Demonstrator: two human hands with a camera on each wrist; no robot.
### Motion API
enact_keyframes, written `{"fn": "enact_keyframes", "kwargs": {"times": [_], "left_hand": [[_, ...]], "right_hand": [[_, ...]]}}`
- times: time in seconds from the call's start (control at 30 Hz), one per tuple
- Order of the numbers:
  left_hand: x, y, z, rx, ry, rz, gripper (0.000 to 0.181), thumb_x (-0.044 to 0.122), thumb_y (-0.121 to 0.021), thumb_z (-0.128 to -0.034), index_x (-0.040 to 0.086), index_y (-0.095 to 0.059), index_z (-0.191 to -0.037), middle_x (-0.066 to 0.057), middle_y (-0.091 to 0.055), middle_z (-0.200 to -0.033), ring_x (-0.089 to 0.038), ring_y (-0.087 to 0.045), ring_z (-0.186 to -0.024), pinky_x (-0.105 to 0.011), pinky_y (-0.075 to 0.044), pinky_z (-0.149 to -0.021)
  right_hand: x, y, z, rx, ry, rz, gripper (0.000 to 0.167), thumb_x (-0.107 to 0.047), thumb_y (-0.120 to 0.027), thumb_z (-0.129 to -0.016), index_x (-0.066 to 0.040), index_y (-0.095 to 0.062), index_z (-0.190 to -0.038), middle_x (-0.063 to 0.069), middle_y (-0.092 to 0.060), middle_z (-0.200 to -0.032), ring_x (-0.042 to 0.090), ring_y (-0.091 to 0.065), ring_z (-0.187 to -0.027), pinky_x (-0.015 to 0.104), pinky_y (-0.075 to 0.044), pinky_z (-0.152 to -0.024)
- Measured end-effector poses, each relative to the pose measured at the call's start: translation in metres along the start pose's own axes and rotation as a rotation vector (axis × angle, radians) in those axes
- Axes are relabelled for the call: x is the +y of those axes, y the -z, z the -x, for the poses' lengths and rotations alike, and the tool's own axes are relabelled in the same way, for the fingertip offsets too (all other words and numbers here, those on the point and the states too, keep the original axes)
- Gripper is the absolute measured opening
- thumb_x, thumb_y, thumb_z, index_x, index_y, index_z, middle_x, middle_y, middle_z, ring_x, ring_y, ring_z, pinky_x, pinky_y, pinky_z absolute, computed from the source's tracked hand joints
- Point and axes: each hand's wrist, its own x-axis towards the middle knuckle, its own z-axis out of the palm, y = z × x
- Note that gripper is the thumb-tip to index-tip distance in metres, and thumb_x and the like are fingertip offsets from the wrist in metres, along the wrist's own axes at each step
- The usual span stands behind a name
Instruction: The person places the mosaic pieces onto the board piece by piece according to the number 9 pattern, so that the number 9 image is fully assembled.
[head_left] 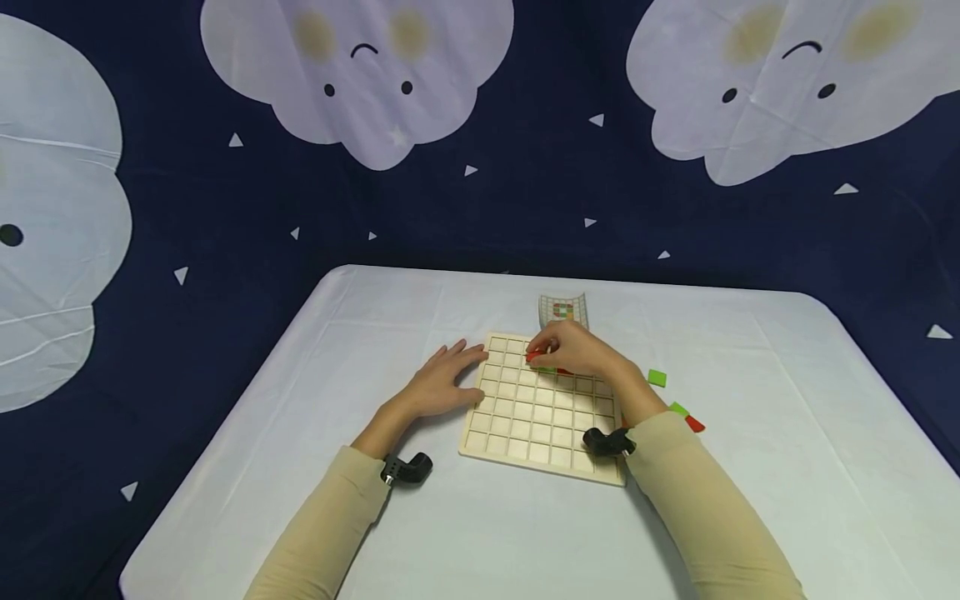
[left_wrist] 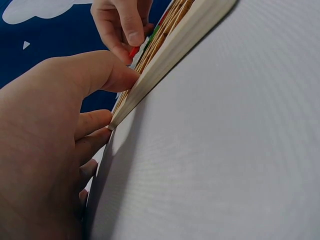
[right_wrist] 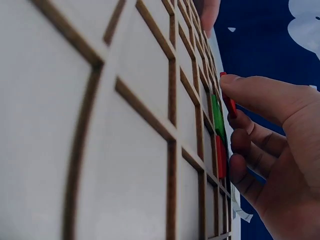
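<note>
The left hand, fingers spread, touched the grid board at its ten o'clock edge, presumably steadying it. Over the board's far side, near twelve o'clock, the right hand pinched a red tile edgewise, likely for fine control.

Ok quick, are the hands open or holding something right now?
Left hand: open, touching the edge of the pale, flat wooden grid board.
Right hand: closed, pinching a flat red tile.
</note>
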Motion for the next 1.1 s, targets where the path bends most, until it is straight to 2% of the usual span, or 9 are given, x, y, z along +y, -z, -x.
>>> {"fn": "enact_keyframes", "kwargs": {"times": [0.2,0.4,0.73,1.1], "left_hand": [[0.0008,0.0,0.0004,0.009,-0.003,0.009,0.07,0.044,-0.063,-0.0812,0.021,-0.045,-0.145,0.007,-0.032,-0.153,-0.016,-0.012,-0.145,-0.033,-0.003,-0.116],[0.0004,-0.0005,0.0,0.002,-0.003,0.002,0.07,0.045,-0.063,-0.0814,0.022,-0.044,-0.145,0.008,-0.031,-0.153,-0.016,-0.012,-0.145,-0.033,-0.002,-0.116],[0.0,-0.0007,0.0004,0.01,-0.007,0.003,0.07,0.045,-0.063,-0.0812,0.022,-0.045,-0.145,0.007,-0.032,-0.153,-0.017,-0.013,-0.145,-0.034,-0.003,-0.116],[-0.0008,-0.0008,-0.0006,0.003,-0.002,-0.004,0.07,0.044,-0.063,-0.0813,0.023,-0.044,-0.145,0.008,-0.031,-0.153,-0.015,-0.012,-0.145,-0.033,-0.003,-0.116]], "right_hand": [[-0.002,-0.0025,-0.0012,-0.009,0.007,0.029,0.017,-0.021,-0.071,-0.088,-0.012,-0.075,-0.102,-0.001,-0.062,-0.099,0.016,-0.059,-0.082,0.033,-0.053,-0.065],[-0.0012,-0.0051,-0.0038,-0.033,0.031,0.058,0.019,-0.02,-0.071,-0.088,-0.012,-0.074,-0.104,-0.003,-0.065,-0.097,0.013,-0.062,-0.083,0.031,-0.054,-0.069],[-0.0031,-0.0065,-0.0037,-0.024,0.005,0.09,0.016,-0.022,-0.075,-0.084,-0.017,-0.075,-0.1,-0.003,-0.061,-0.1,0.014,-0.059,-0.085,0.031,-0.053,-0.072],[-0.0006,-0.0065,-0.0054,-0.031,0.044,0.129,0.016,-0.021,-0.075,-0.084,-0.017,-0.075,-0.1,-0.004,-0.061,-0.096,0.014,-0.058,-0.083,0.031,-0.052,-0.071]]}}
